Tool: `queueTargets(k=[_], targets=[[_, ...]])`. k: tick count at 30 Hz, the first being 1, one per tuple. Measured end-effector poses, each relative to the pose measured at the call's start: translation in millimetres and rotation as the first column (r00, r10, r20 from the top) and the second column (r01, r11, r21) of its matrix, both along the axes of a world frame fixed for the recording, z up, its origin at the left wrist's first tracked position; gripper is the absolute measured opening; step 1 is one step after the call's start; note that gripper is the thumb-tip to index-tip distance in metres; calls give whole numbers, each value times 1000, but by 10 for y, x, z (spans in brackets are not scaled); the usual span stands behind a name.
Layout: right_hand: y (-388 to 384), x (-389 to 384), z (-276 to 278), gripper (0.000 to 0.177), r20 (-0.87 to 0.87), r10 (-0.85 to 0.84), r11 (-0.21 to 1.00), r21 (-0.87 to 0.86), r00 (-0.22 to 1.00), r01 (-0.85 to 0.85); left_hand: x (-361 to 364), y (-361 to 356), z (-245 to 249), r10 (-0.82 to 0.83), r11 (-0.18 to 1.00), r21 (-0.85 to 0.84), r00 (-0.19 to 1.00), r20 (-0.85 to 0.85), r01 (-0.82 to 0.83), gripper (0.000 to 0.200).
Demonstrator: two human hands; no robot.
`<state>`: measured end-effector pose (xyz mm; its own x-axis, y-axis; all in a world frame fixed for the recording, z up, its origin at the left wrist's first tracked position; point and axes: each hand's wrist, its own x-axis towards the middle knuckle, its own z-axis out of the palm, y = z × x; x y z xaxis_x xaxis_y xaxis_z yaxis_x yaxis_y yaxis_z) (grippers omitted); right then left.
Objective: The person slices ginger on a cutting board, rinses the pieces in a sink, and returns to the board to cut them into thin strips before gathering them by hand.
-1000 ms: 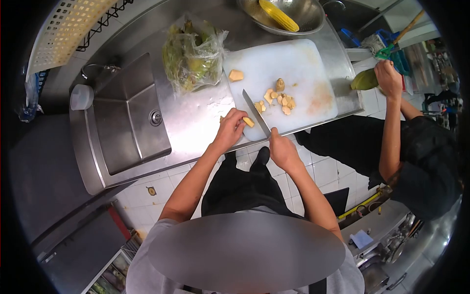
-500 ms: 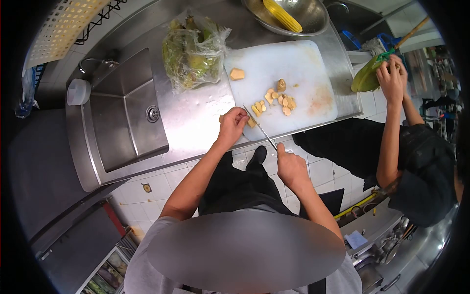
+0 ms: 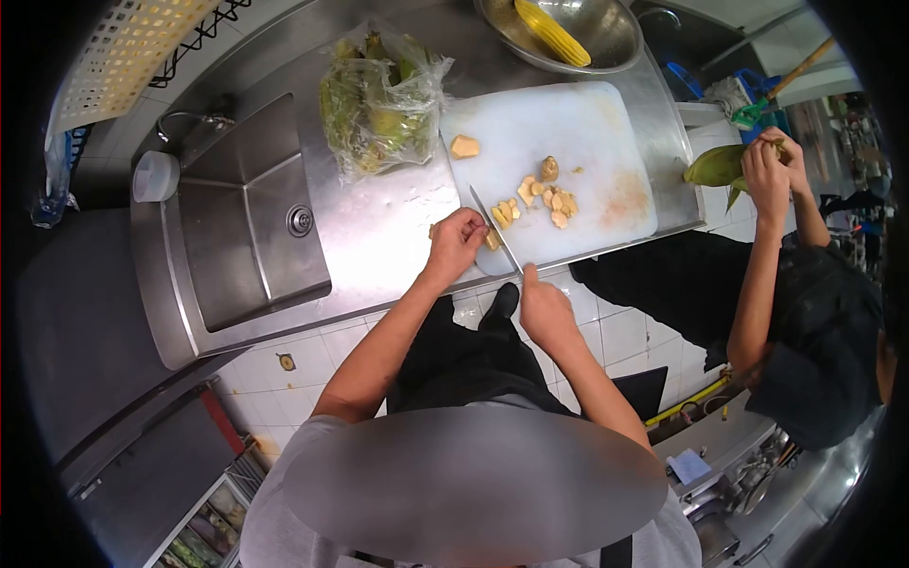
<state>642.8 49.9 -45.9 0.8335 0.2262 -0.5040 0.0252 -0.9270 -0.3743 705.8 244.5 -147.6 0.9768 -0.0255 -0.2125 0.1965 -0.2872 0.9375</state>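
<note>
My right hand [image 3: 548, 308] is closed around the handle of a knife [image 3: 497, 230], its blade slanting up and left over the near edge of the white cutting board [image 3: 597, 123]. Just left of the blade, my left hand [image 3: 457, 243] has its fingers bent together on a piece of ginger [image 3: 492, 240], partly hidden by the fingers. Cut ginger slices [image 3: 561, 204] lie in a loose cluster on the board. A knob of ginger [image 3: 549, 168] sits above them, and a peeled chunk [image 3: 465, 147] rests near the board's left edge.
Left of the board is a plastic bag of corn in husks [image 3: 383, 104], then a steel sink [image 3: 237, 222] with a plastic tub [image 3: 154, 177]. A metal bowl [image 3: 615, 33] holds a yellow corn cob [image 3: 554, 33]. At right, another person's hands [image 3: 772, 168] hold a green corn ear [image 3: 712, 167].
My right hand and the knife have shifted slightly left, the blade now steeper beside my left fingers. The other person's hands have moved down a little with the corn ear.
</note>
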Motion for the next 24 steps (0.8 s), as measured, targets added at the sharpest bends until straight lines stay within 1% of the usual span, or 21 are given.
queueTargets(k=[1,4,7,10,11,14,17,18,20,21,23,24], targets=[[47,72,-94,27,11,-12,1000,14,1000,12,6,10,13,-16,1000,13,1000,-20,16,7],[74,216,-324,24,56,-57,992,113,997,50,-24,12,124,-7,1000,29,993,114,4,12],[-118,244,-322,21,54,-96,956,282,994,77,-165,-56,333,-5,978,201,963,271,-51,21],[-307,179,-349,20,118,-162,959,252,980,129,-264,-85,317,-146,947,313,959,244,64,30],[-350,162,-347,20,134,-183,962,229,974,150,-273,-104,279,-111,958,284,951,290,25,28],[-412,136,-182,21,127,-170,985,52,977,165,-224,-90,311,-77,972,234,949,306,4,27],[-432,15,-47,23,123,-141,990,41,982,137,-215,-23,319,-122,972,231,936,330,45,28],[-427,-22,-13,23,121,-139,990,40,983,135,-226,-1,275,-151,965,255,916,372,56,28],[-436,-75,-117,22,84,-75,997,-26,994,77,-238,23,166,-215,949,305,866,452,77,28],[-428,-93,-110,22,62,-46,997,-60,997,49,-239,19,202,-210,953,291,883,419,88,27],[-436,-106,-36,22,43,-60,996,-65,997,62,-203,15,274,-201,959,264,912,358,108,26],[-418,-102,43,22,32,-64,996,-66,997,66,-165,14,348,-176,970,217,937,302,112,23]])
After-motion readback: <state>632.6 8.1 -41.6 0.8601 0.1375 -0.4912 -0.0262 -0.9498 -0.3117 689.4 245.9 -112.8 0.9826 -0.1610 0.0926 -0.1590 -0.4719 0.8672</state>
